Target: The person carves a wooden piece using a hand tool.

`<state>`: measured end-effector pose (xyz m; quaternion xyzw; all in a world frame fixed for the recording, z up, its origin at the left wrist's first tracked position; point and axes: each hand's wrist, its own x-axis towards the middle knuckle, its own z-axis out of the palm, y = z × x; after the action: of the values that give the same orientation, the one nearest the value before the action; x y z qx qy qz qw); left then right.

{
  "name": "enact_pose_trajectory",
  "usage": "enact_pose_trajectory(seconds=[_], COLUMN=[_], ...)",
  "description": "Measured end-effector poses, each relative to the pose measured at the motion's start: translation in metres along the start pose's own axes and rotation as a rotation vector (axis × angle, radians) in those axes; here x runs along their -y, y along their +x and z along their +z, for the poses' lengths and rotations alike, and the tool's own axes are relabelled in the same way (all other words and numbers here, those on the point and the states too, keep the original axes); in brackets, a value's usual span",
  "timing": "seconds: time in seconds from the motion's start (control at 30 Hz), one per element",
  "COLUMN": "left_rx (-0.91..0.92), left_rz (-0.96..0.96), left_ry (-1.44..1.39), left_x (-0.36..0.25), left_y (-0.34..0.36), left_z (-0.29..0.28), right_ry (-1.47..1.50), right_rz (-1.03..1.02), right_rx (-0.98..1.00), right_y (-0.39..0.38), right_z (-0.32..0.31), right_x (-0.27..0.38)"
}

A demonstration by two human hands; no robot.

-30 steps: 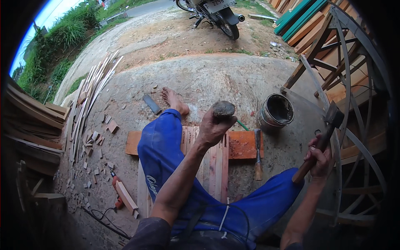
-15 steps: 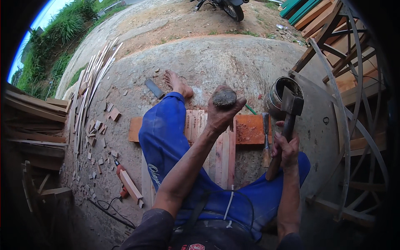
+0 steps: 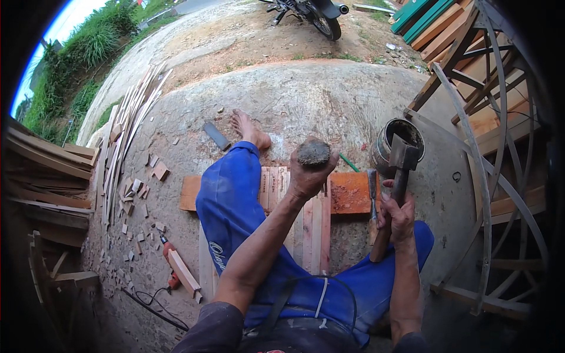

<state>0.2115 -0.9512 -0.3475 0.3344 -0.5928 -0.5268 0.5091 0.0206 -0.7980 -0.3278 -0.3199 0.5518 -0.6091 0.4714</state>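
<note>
My left hand [image 3: 312, 175] is closed round an upright chisel, whose worn, frayed round wooden handle end [image 3: 313, 153] faces up. Most of its blade is hidden beneath the hand. Under it, pale wooden strips [image 3: 308, 226] lie side by side between my legs, with dark marks along their far ends. They rest across an orange-brown board [image 3: 352, 194]. My right hand [image 3: 400, 217] grips a hatchet [image 3: 404, 157] by its handle, with the metal head raised. Another chisel [image 3: 372, 203] with a wooden handle lies just left of that hand.
Beyond the hatchet stands a round bucket [image 3: 385, 144]. A flat grey block [image 3: 216, 136] lies near my foot. Wood offcuts [image 3: 160, 170] and a red corded power tool [image 3: 169, 250] are on the left. Wooden frames [image 3: 465, 106] stand at right; a motorcycle [image 3: 318, 17] is parked far off.
The view has shifted slightly, with the scene sitting a little lower. Both hands keep their holds, and the hatchet is still raised, its head slightly lower and further left in the picture.
</note>
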Motion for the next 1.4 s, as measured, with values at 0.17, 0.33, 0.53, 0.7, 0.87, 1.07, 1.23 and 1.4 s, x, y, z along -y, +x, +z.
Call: enact_pose_trajectory(seconds=[0.17, 0.33, 0.53, 0.7, 0.87, 1.07, 1.23, 1.4], left_rx=[-0.017, -0.003, 0.008, 0.021, 0.049, 0.141, 0.144, 0.143], left_rz=[0.106, 0.122, 0.083, 0.065, 0.068, 0.096, 0.007, 0.183], left_ry=[0.140, 0.164, 0.138, 0.129, 0.081, 0.169, -0.043, 0.250], left_x=[0.002, 0.008, 0.010, 0.010, 0.015, 0.022, 0.037, 0.018], left_y=[-0.003, -0.002, -0.003, -0.002, 0.000, 0.005, 0.003, 0.000], left_z=[0.001, 0.000, 0.000, 0.001, 0.001, 0.002, -0.023, 0.002], right_ry=[0.008, -0.013, -0.007, -0.020, -0.020, -0.029, -0.089, -0.509], right_rz=[0.013, 0.025, 0.026, 0.027, 0.020, 0.008, -0.124, -0.191], right_rx=[0.001, -0.003, -0.001, -0.007, -0.010, 0.009, 0.019, 0.117], right_y=[-0.001, -0.001, -0.001, -0.002, -0.001, 0.001, 0.000, -0.008], right_z=[0.002, 0.003, 0.003, 0.004, 0.004, 0.005, 0.011, 0.029], right_x=[0.001, 0.002, 0.003, 0.007, 0.004, 0.003, 0.003, 0.038])
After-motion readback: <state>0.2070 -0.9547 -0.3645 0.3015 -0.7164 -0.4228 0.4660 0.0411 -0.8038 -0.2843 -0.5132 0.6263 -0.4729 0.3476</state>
